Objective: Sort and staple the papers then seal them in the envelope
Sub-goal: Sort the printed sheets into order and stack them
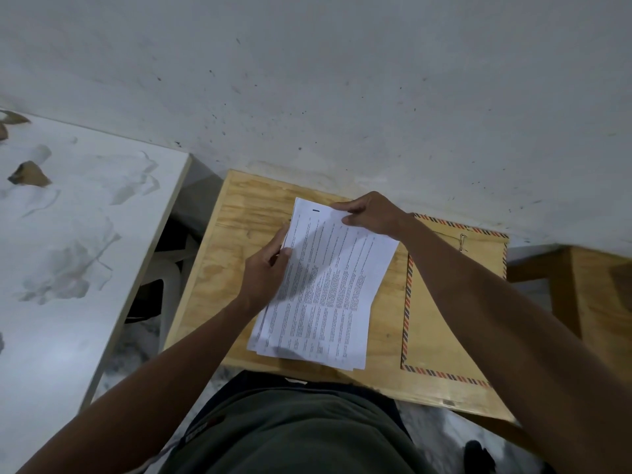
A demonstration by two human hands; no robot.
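Both hands gripped the papers [325,289] over the wooden surface [219,254]: left hand [265,268] pinching the left edge, right hand [371,213] the top. Their print was too small to read. The right forearm hid part of the envelope [441,313] lying beside them.

So both hands are on a stack of printed papers [325,285] lying on a small plywood surface [222,241]: the left hand [265,271] grips the stack's left edge, and the right hand [371,213] pinches the far corner. The sheets are fanned out unevenly at the near end. Just right of the stack, partly under the right forearm, lies a brown envelope [441,323] with a red-and-dark striped border, and a white marbled tabletop [68,234] sits off to the left.
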